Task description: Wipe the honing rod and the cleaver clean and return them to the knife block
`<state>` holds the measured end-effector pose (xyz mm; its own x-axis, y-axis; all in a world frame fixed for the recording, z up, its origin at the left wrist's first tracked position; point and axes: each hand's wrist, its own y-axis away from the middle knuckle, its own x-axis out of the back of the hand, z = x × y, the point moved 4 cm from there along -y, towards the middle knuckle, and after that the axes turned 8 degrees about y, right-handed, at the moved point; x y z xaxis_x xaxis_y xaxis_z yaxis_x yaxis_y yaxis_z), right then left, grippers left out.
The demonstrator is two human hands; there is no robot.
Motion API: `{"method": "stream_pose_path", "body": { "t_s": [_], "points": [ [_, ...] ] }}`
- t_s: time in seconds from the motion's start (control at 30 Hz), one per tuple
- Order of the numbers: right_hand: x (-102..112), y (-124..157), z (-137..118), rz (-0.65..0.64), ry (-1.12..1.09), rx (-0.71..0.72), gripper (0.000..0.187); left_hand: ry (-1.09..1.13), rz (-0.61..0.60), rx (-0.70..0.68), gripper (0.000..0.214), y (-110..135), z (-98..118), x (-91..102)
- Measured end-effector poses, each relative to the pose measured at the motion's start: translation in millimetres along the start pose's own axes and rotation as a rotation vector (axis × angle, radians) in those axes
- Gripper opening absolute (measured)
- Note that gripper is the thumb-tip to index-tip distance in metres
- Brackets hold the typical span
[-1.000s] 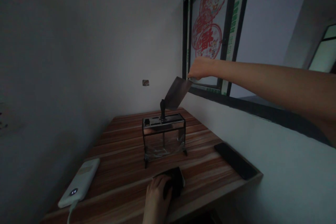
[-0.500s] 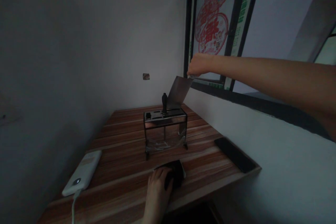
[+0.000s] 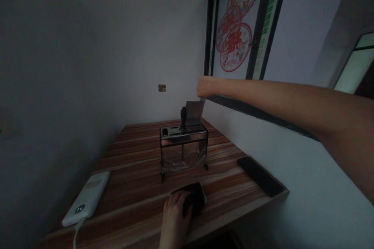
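My right hand (image 3: 206, 86) is stretched out over the metal knife rack (image 3: 183, 144) and is closed round the handle of a cleaver (image 3: 194, 109). The broad blade hangs down, its lower part at the rack's top slots. A black-handled knife (image 3: 183, 116) stands in the rack just left of the blade. My left hand (image 3: 174, 218) rests on the front of the wooden table (image 3: 140, 171), fingers laid on a small black object (image 3: 195, 198).
A white power bank (image 3: 87, 197) with a cable lies at the table's left front. A black phone (image 3: 259, 176) lies at the right edge by the white wall. A dark-framed window with a red paper cutout (image 3: 233, 42) is above the rack.
My right hand has come down and leftward with the cleaver. The blade, tilted above the rack before, now stands upright and lower at the rack's top.
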<state>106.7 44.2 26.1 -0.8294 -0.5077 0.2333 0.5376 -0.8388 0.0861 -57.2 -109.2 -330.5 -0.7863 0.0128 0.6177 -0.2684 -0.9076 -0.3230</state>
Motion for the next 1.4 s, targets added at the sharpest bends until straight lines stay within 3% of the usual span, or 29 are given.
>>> {"method": "stream_pose_path", "body": {
  "t_s": [0.5,0.93,1.4],
  "points": [
    [-7.6,-31.0,-66.0,0.086,0.008,0.112,0.021,0.005,-0.028,-0.004,0.036,0.4,-4.0,-2.1],
    [-12.6,-40.0,-99.2,0.081,-0.06,0.152,0.019,0.008,0.008,-0.032,0.031,1.7,1.5,0.8],
    [-12.1,-42.4,-113.4,0.064,-0.099,0.124,0.019,-0.024,0.013,-0.022,0.03,2.3,6.0,2.3]
  ]
}}
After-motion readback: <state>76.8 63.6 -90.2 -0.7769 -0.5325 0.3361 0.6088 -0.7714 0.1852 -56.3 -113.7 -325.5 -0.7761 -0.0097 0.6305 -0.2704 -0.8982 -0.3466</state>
